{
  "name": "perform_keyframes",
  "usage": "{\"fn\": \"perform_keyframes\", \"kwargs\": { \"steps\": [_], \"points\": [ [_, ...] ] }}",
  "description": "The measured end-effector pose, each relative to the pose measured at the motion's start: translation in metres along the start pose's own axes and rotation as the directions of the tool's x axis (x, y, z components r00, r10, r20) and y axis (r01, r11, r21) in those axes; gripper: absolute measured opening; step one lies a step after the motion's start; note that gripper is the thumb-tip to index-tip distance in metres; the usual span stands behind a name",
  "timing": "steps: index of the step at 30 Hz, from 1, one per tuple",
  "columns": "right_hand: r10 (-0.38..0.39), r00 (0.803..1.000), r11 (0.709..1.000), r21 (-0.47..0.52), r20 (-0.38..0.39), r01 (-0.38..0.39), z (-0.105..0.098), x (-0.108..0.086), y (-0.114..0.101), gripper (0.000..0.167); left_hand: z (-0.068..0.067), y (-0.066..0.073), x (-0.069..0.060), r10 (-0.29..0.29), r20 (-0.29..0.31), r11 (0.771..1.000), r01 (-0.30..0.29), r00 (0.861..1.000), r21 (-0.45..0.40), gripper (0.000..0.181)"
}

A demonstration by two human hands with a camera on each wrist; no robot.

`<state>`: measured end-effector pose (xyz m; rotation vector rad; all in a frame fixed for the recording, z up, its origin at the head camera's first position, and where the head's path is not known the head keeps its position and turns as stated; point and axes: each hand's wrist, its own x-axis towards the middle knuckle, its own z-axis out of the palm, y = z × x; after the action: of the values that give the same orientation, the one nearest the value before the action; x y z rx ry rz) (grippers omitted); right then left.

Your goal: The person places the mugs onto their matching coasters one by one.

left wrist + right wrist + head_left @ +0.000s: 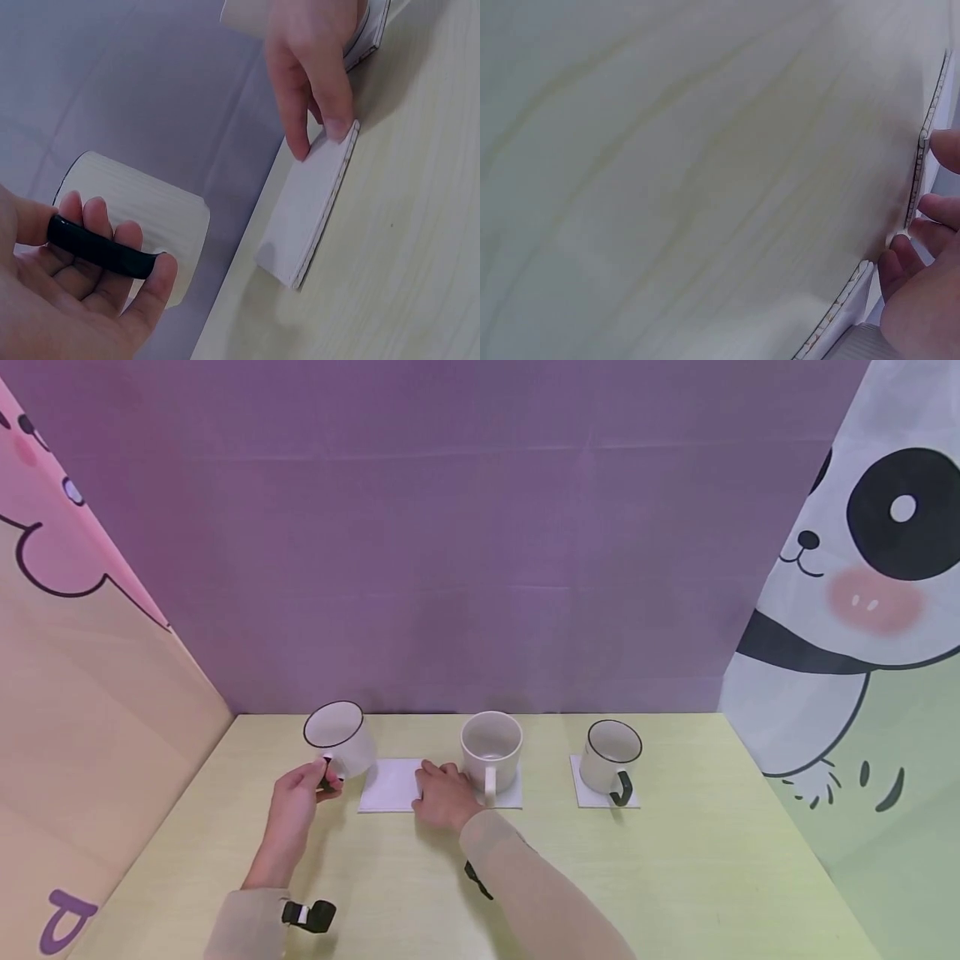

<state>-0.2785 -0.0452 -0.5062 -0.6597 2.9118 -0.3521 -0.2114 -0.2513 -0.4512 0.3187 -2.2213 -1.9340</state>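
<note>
My left hand point(298, 797) grips a white mug point(341, 747) with a dark rim by its black handle point(101, 247). This mug is tilted; in the left wrist view it hangs apart from a square white coaster point(304, 202) on the table. The thumb and fingertips of my right hand point(446, 795) rest on that coaster's right end. A plain white mug point(491, 743) with a white handle is upright on another coaster point(512, 796), just right of my right hand. In the right wrist view, my right hand point(930, 300) shows only partly, beside the coaster edges.
A third mug point(611, 760), white with a dark rim and black handle, stands on its own coaster point(573, 772) at the right. The pale wood-grain table point(712, 860) meets a purple backdrop point(480, 568) behind. Printed cloth sides point(840, 710) flank it.
</note>
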Motion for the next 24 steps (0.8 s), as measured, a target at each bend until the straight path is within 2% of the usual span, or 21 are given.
{"fn": "perform_keyframes", "kwargs": {
  "steps": [7,18,24],
  "points": [
    [0.009,1.000,1.000,0.030,0.017,-0.009,-0.004,-0.003,-0.001,0.054,0.013,0.003,-0.003,0.013,-0.007,1.000,-0.013,1.000,-0.024,0.036],
    [0.004,1.000,0.998,0.055,0.016,-0.005,-0.005,-0.006,0.000,0.054,0.032,-0.003,-0.005,-0.009,0.011,0.999,0.009,1.000,-0.046,0.034],
    [-0.001,1.000,0.997,0.074,-0.003,0.002,-0.005,-0.006,-0.001,0.052,0.040,-0.009,-0.006,-0.024,0.005,0.999,0.024,1.000,-0.031,0.035]
  ]
}}
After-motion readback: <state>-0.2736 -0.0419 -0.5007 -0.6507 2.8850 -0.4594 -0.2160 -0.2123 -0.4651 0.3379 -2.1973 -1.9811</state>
